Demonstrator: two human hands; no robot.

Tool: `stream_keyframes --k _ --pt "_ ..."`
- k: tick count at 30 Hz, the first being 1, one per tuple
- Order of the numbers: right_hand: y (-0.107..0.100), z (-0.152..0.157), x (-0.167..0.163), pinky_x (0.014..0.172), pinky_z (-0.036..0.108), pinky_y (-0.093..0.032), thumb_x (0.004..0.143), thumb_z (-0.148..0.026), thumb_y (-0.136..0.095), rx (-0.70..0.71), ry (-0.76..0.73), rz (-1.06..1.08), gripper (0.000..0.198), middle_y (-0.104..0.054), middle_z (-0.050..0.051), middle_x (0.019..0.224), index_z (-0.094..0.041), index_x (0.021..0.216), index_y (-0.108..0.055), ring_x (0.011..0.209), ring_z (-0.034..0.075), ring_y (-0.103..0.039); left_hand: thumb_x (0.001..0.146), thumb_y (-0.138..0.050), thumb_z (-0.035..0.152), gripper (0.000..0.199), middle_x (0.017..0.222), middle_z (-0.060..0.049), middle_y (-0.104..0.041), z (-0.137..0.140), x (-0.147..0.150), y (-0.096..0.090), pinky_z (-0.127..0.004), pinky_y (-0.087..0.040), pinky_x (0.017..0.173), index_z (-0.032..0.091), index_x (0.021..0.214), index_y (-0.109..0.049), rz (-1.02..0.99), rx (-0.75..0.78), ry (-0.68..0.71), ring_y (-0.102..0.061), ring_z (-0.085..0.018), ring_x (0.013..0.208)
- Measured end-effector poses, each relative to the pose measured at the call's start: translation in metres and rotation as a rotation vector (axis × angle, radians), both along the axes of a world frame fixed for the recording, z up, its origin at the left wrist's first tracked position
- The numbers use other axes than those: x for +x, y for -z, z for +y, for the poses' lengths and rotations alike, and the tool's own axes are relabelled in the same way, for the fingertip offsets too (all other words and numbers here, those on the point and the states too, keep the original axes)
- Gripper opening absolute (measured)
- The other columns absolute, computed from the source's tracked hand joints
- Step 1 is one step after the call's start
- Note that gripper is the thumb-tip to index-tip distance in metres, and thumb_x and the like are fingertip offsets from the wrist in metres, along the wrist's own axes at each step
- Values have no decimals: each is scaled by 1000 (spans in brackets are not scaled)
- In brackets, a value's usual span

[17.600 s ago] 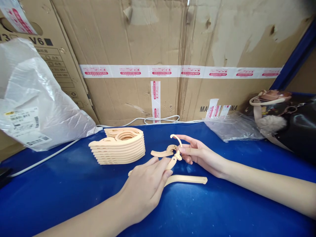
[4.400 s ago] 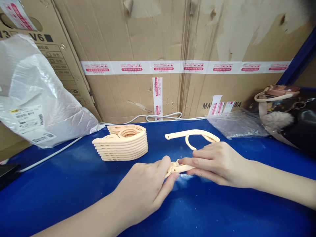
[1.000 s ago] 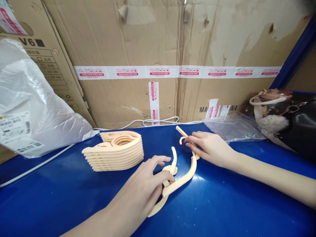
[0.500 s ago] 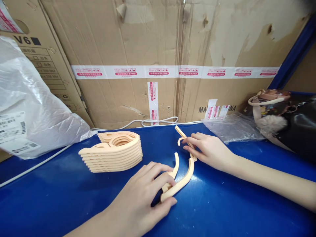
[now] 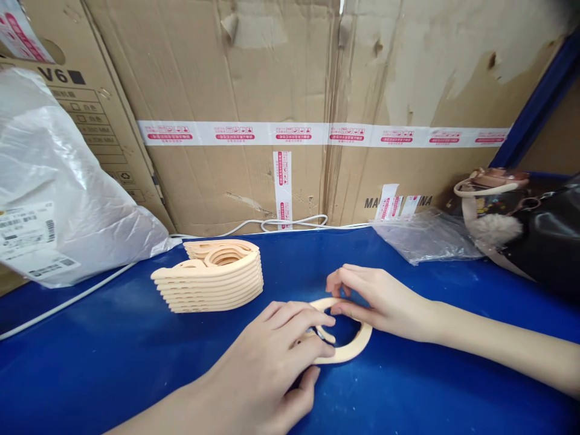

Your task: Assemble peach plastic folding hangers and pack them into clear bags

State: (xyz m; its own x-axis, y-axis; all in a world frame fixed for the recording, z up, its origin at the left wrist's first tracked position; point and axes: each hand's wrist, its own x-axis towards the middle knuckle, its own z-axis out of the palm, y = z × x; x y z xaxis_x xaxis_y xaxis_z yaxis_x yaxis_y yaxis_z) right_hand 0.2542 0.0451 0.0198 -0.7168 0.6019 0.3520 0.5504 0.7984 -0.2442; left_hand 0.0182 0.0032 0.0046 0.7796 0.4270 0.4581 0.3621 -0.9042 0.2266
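Cream folding hanger [image 5: 345, 354] lies on the blue table [image 5: 399, 393], between both hands, arms curved into a loop. Left hand [image 5: 283, 347] covers its left ends, fingers bent over; can't tell if they pinch, palm hides it. Probably steadying that side. Right hand [image 5: 374, 296] has thumb and fingers closed round the far arm, likely to control the curve. Hanger stack [image 5: 211, 285] sits well apart, likely leaving working room.
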Motion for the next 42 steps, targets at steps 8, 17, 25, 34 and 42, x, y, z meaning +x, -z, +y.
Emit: stream_keyframes --k 8,17,25,34,42 --pt "2 0 -4 80 26 -46 99 -27 -42 -270 -112 144 23 -65 3 95 -20 112 -59 88 13 -60 85 -46 9 26 96 -2 -70 -1 4 9 -32 -43 82 21 103 -59 -41 115 114 -60 -18 91" --pt "6 -2 -9 77 25 -47 93 -29 -54 -241 -73 28 18 -57 2 96 -23 107 -64 86 13 -59 95 -41 11 22 96 1 -71 -4 3 5 -29 -40 96 21 91 -60 -10 155 237 -60 -15 97" --pt "2 21 4 68 28 -44 93 -40 -49 -314 149 283 20 -62 1 84 -20 92 -56 75 16 -57 86 -39 -2 28 119 -4 -59 1 -8 -6 -32 -42 90 20 86 -56 -37 -32 -41 -52 -18 111" --pt "-23 36 13 65 27 -42 82 -41 -63 -486 205 653 24 -66 3 89 -21 96 -62 79 16 -58 89 -52 40 23 90 -4 -59 -10 4 -14 -37 -49 69 19 99 -51 170 -122 -469 -59 -24 82" --pt "-10 21 6 60 27 -45 87 -45 -55 -737 207 543 33 -57 -1 71 -19 106 -64 63 13 -54 87 -49 12 21 98 -6 -62 -4 13 -19 -39 -53 70 17 104 -58 370 -156 -478 -61 -25 89"
